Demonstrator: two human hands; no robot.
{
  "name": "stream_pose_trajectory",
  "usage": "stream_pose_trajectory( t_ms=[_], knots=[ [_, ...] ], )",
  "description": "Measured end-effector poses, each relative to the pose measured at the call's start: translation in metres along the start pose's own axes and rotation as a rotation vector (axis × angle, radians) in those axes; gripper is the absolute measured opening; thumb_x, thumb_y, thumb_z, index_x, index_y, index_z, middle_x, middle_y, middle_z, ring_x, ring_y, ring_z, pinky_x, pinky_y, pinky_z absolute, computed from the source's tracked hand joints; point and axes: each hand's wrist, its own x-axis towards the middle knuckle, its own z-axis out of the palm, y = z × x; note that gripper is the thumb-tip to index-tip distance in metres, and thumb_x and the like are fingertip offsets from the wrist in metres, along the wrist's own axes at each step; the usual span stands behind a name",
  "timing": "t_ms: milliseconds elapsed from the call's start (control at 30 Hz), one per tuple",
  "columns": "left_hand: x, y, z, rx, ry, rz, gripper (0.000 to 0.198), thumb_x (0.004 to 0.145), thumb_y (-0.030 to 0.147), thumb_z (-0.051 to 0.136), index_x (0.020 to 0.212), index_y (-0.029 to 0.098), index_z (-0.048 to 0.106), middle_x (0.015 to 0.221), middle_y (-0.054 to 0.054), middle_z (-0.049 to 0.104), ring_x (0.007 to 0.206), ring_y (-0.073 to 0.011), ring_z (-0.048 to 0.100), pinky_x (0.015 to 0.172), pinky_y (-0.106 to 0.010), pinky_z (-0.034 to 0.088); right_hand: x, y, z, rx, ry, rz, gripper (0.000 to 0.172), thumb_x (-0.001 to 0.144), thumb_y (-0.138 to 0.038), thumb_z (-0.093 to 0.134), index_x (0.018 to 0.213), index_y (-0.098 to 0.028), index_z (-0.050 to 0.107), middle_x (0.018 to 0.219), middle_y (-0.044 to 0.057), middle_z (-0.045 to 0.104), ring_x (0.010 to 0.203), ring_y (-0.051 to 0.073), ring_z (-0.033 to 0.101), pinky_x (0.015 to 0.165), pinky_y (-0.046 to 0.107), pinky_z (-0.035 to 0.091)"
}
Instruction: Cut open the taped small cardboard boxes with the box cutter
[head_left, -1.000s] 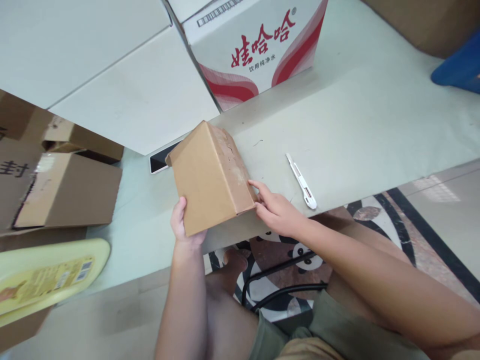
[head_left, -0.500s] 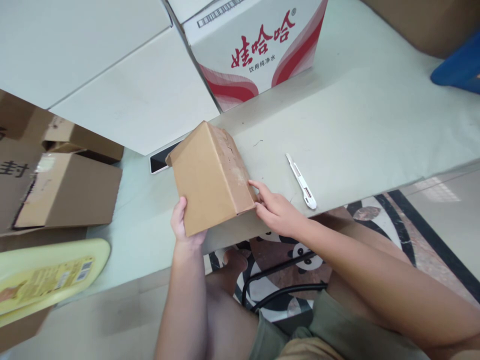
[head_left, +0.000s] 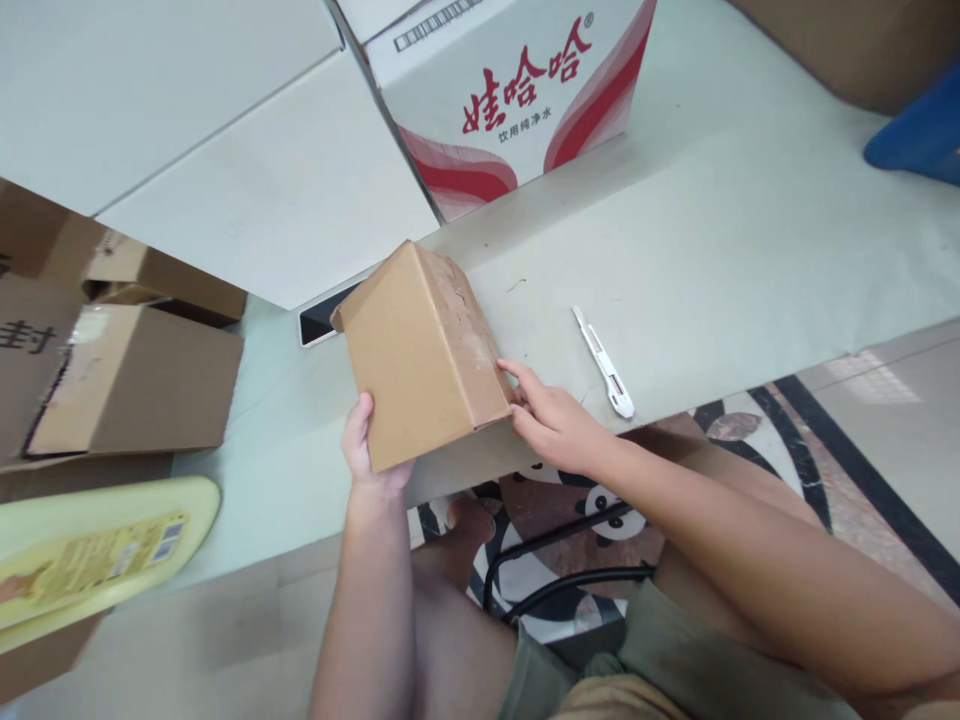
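Note:
A small brown cardboard box (head_left: 405, 360) is held tilted over the near part of the table. My left hand (head_left: 367, 450) grips its lower left corner, thumb on the front face and the other fingers hidden underneath. At the lower right edge, my right hand (head_left: 551, 415) holds the box, index finger on the worn, scuffed side and the other fingers curled at the corner. To the right of that hand lies a white utility knife (head_left: 604, 365). Partly covered by the box, a phone with a dark screen (head_left: 319, 320) rests on the table.
Behind stand white cartons (head_left: 285, 170) and a white-and-red water carton (head_left: 517, 110). Brown boxes (head_left: 172, 380) and a pale yellow-green bottle (head_left: 105, 550) are at left. A blue object (head_left: 915, 135) sits far right. The pale green tablecloth (head_left: 720, 250) ends above my legs.

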Motion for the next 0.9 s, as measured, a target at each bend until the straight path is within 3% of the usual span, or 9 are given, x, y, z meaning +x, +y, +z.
stream_pose_trajectory(
  t_ms=[900],
  knots=[
    [-0.0010,0.0005,0.0033,0.006,0.039,0.008,0.036,0.074,0.043,0.076,0.101,0.019,0.074,0.102,-0.003,0.077,0.088,-0.0197,0.072,0.075,-0.030,0.059,0.0006,0.0016,0.0008,-0.003,-0.006,0.003,0.062,0.094,-0.033,0.036,0.151,-0.011,0.029,0.082,0.007,0.070,0.073,0.026,0.062,0.073,0.043,0.047]
  ],
)
